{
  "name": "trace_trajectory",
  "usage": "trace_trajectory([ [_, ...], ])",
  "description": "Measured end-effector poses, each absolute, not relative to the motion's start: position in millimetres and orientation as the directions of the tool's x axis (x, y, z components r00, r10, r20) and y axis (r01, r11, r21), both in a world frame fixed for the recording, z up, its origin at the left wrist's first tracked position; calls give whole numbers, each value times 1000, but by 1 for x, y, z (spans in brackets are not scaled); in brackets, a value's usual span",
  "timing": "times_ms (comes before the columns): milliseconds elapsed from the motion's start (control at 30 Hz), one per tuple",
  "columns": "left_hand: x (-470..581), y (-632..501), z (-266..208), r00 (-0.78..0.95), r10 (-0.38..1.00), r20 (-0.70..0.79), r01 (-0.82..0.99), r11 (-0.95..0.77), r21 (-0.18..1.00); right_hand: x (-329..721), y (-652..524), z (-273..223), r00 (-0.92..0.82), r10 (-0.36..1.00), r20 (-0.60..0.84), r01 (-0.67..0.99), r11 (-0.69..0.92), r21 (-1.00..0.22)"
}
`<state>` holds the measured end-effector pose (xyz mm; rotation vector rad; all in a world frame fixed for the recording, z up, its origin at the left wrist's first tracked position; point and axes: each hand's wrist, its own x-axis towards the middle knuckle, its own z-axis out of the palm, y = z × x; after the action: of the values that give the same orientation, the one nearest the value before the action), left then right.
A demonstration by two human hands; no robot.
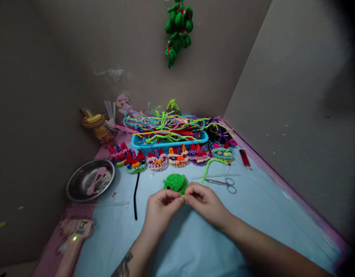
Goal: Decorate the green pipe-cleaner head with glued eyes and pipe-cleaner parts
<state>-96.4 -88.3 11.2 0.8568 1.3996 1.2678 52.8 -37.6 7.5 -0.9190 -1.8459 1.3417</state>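
Observation:
My left hand [165, 204] and my right hand [202, 200] meet at the middle of the table, fingertips pinched close together. Between them shows a short bit of bright green pipe cleaner [183, 196]; both hands pinch it. Just behind the fingers sits a fuzzy green figure [175, 182] with a dark spot on its left side, partly covered by my hands. A longer lime pipe cleaner [206, 169] lies bent behind my right hand, beside silver scissors [223, 183]. Left of my left hand lies a black pipe cleaner [135, 198].
A blue tray [168, 145] heaped with colourful pipe cleaners stands at the back, several fuzzy animal heads [157, 159] before it. At left are a metal bowl [76, 184] with white beads, a glue gun [75, 238] and a lidded cup [100, 130]. A red lighter [244, 158] lies right.

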Motion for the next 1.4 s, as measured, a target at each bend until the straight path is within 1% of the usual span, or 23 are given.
trace_trajectory([
  [67,-97,-89,12,-196,949,-249,-134,225,965,54,-36,8,-571,819,64,131,167,-977],
  [133,-99,-88,13,-148,946,-287,-162,263,951,55,-35,9,-602,796,66,120,173,-978],
  [233,-102,-88,15,-74,940,-334,-211,313,926,56,-36,11,-617,774,142,138,285,-949],
  [333,-102,-87,15,-23,939,-344,-260,326,909,57,-38,11,-612,753,242,141,405,-903],
  [433,-101,-87,16,-18,951,-310,-249,296,922,57,-39,11,-567,769,295,128,436,-891],
  [567,-98,-87,18,-8,958,-286,-130,283,950,57,-39,11,-529,790,310,120,431,-894],
  [733,-96,-91,24,-17,980,-197,-38,196,980,55,-41,11,-556,787,267,83,372,-924],
  [800,-96,-92,26,-10,985,-173,-27,172,985,54,-42,10,-571,774,273,59,370,-927],
  [867,-95,-93,25,-14,984,-178,-22,178,984,54,-43,8,-567,772,287,51,382,-923],
  [1100,-93,-91,20,-64,976,-207,6,208,978,54,-41,4,-492,818,298,85,385,-919],
  [1300,-93,-90,21,-48,978,-204,-3,204,979,52,-42,5,-528,822,214,75,296,-952],
  [1400,-92,-91,22,-57,976,-213,-29,211,977,51,-42,7,-499,842,203,64,269,-961],
])
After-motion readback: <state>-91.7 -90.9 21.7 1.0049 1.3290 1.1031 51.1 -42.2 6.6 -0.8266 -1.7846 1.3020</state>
